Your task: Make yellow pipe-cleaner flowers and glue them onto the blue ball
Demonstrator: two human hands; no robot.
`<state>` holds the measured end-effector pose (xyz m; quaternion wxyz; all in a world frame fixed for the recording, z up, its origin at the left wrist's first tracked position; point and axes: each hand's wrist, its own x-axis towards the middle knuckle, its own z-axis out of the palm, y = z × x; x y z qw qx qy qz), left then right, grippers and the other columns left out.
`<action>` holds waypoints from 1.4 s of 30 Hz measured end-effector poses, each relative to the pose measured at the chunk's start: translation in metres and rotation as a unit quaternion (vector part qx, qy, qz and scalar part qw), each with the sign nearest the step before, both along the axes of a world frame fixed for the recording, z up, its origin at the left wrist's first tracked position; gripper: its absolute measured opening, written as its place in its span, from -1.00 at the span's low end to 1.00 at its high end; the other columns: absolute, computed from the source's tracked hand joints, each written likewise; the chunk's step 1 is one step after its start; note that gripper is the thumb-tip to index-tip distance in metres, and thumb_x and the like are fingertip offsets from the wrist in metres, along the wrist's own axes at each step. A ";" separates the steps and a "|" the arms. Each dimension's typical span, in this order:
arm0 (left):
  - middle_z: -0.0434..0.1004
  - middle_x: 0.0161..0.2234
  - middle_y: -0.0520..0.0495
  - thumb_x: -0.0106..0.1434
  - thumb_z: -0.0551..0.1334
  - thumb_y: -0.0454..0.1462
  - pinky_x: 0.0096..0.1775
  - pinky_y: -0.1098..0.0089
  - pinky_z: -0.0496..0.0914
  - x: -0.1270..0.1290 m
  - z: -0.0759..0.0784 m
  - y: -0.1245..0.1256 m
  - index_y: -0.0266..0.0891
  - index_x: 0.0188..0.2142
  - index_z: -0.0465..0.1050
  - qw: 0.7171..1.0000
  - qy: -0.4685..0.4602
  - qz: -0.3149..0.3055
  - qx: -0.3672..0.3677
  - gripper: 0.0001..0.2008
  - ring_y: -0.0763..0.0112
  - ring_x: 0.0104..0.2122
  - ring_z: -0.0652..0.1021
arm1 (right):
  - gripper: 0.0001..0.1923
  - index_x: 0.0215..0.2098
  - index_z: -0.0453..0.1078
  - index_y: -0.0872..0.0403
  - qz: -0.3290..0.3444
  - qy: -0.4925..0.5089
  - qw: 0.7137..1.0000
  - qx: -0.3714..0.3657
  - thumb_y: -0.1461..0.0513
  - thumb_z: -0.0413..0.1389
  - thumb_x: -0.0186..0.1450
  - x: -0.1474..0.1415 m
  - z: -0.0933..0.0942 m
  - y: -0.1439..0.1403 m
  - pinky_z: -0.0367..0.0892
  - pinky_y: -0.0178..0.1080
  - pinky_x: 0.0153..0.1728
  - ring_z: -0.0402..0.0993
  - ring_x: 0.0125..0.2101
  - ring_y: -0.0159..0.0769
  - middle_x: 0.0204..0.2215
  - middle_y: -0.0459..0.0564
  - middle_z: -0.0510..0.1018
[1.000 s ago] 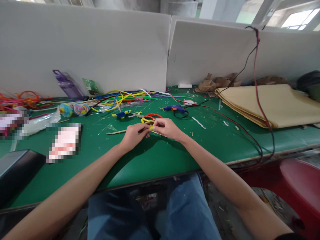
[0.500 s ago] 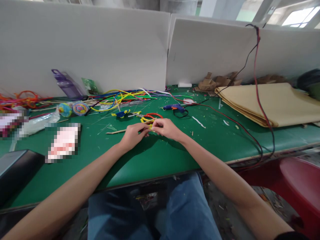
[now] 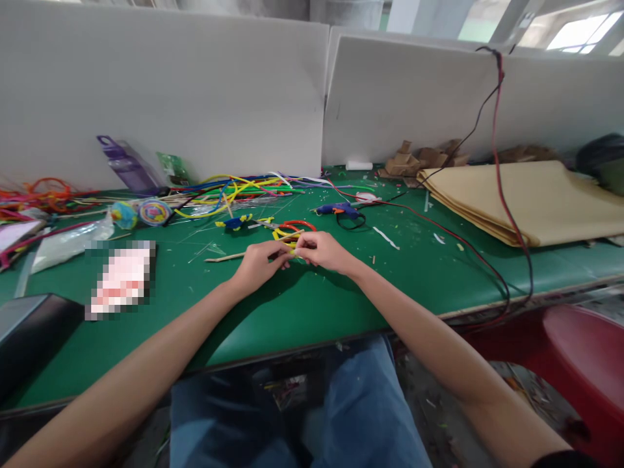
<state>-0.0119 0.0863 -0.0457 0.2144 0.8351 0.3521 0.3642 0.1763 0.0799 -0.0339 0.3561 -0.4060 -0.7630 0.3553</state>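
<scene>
Over the green table (image 3: 273, 312), my left hand (image 3: 260, 263) and my right hand (image 3: 324, 252) meet fingertip to fingertip. Both are closed in a pinch on a small yellow piece (image 3: 293, 246), mostly hidden by the fingers, so its kind is unclear. Just beyond them lie scissors (image 3: 305, 225) with orange-red handles, partly covered by yellow bits. A small blue and yellow fuzzy piece (image 3: 235, 222) lies to the left of the scissors. From beside my left hand a thin wooden stick (image 3: 221, 258) extends leftward.
A blue glue gun (image 3: 338, 210) with a cord rests behind my right hand. Colourful pipe cleaners (image 3: 234, 188) and a purple bottle (image 3: 129, 168) lie along the back panel. Folded brown paper (image 3: 526, 201) covers the right side. Red and black cables (image 3: 500, 130) hang there. A black box (image 3: 39, 338) stands front left.
My hands stay almost in place, still pinched together on the small yellow piece. The whole view has shifted very slightly; nothing else has visibly moved.
</scene>
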 end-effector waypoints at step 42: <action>0.39 -0.62 0.05 0.16 0.20 -0.17 -0.53 0.50 0.26 0.003 0.009 -0.004 -0.26 -0.53 0.34 0.999 -0.025 0.026 -0.031 -0.77 0.51 -0.61 0.38 | -0.89 -0.45 0.28 0.13 0.046 0.172 0.970 -0.164 0.24 0.09 0.18 -0.003 0.006 -0.001 0.18 -0.42 -0.64 0.24 -0.66 -0.52 -0.62 -0.15 0.39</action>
